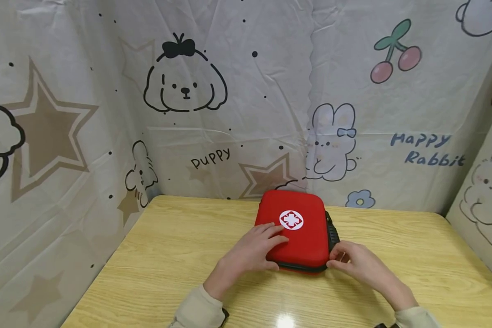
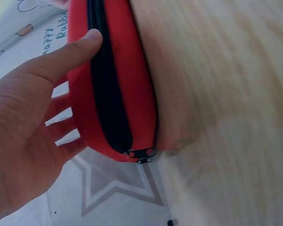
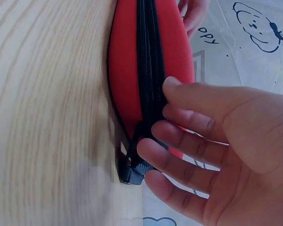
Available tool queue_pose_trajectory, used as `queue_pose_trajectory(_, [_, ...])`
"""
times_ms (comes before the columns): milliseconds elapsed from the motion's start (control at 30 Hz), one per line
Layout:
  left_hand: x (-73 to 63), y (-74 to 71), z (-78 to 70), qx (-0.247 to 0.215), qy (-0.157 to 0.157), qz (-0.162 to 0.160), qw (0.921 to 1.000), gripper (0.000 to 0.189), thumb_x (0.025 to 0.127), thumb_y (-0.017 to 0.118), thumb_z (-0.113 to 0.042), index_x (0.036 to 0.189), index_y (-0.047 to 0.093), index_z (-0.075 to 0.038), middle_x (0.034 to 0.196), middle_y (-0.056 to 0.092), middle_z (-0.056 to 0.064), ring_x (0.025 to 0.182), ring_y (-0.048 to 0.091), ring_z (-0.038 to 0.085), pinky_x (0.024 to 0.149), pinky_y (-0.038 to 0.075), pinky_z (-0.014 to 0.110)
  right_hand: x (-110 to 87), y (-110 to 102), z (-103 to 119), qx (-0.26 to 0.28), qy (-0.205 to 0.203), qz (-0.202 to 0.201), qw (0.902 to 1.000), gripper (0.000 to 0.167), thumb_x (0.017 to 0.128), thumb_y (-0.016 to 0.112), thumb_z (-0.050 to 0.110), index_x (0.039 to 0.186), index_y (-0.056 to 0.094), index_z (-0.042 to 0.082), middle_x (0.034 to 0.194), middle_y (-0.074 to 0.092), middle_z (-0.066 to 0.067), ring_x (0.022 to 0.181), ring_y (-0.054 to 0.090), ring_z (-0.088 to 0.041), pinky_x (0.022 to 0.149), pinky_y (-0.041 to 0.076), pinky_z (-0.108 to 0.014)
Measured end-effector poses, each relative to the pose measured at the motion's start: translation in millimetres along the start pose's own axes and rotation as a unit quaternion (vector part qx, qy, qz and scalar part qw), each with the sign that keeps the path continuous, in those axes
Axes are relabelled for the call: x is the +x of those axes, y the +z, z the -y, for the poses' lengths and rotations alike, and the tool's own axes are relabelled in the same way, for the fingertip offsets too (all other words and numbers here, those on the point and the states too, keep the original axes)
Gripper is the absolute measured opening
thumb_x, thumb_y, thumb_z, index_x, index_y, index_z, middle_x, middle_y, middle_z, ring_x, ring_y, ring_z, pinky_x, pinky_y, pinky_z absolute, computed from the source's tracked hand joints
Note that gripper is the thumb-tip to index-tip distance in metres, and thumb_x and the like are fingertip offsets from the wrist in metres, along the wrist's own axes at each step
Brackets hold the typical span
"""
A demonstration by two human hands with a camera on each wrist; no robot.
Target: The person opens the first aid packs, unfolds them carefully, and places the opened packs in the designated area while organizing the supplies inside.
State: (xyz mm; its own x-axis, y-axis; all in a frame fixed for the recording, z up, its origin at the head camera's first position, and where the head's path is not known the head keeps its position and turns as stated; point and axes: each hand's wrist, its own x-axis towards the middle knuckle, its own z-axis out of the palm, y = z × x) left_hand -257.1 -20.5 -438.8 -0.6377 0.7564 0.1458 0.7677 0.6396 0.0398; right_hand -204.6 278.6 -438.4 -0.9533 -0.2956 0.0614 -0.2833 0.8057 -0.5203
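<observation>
A red zippered first-aid case (image 1: 305,248) lies flat on the table, its white cross emblem (image 1: 291,220) facing up. Over its left side, my left hand (image 1: 254,249) spreads its fingers across the lid, with the thumb at the front edge. The left wrist view shows that thumb on the black zipper (image 2: 108,89), and metal-looking zipper pulls (image 2: 141,153) at the far end. My right hand (image 1: 358,262) is at the front right corner, fingers loosely bent. Its thumb touches the zipper edge, and the other fingertips are by the black carrying strap (image 3: 134,172).
The wood-grain table (image 1: 188,228) extends to both sides of the case. Behind it hangs a pale cloth (image 1: 229,91) printed with cartoon animals and stars, close to the case's back edge; more cloth closes off the left and right.
</observation>
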Motion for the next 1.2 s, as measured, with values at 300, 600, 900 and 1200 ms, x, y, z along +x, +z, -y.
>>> queue_pose_trajectory(300, [0.9,-0.3,-1.6,-0.011,-0.033,0.018,0.9992,0.062,0.084,0.077,-0.041,0.14,0.056,-0.026,0.152,0.047,-0.004,0.141,0.043,0.018,0.117,0.033,0.034,3.8,7,-5,-0.002,0.037,-0.007,0.9993,0.015,0.082,0.08,0.028,0.083,0.067,0.019,0.077,0.063,0.009,0.068,0.056,-0.006,0.062,0.046,-0.023])
queue_pose_trajectory(600, [1.2,-0.5,-3.0,-0.007,-0.033,-0.012,0.9994,0.056,0.083,0.079,-0.039,0.133,0.062,-0.022,0.144,0.056,-0.004,0.132,0.051,0.015,0.112,0.041,0.031,4.7,11,-7,-0.005,0.053,-0.004,0.9986,0.016,0.082,0.08,0.028,0.082,0.067,0.018,0.076,0.063,0.008,0.068,0.056,-0.009,0.062,0.045,-0.023])
queue_pose_trajectory(900, [0.4,1.6,-1.2,0.026,-0.015,-0.058,0.9979,0.05,0.083,0.077,-0.04,0.128,0.065,-0.021,0.137,0.06,-0.003,0.126,0.056,0.016,0.105,0.046,0.03,4.0,11,-6,-0.001,0.055,-0.007,0.9985,0.017,0.081,0.081,0.026,0.084,0.067,0.018,0.077,0.063,0.007,0.069,0.056,-0.009,0.061,0.045,-0.023])
queue_pose_trajectory(1200, [-0.2,1.7,3.1,0.025,-0.012,-0.083,0.9962,0.045,0.084,0.074,-0.039,0.125,0.066,-0.022,0.132,0.063,-0.004,0.121,0.059,0.014,0.1,0.05,0.029,6.0,15,-9,-0.014,0.012,-0.04,0.9991,0.023,0.083,0.079,0.024,0.1,0.067,0.013,0.078,0.06,0.011,0.063,0.054,0.001,0.06,0.044,-0.021])
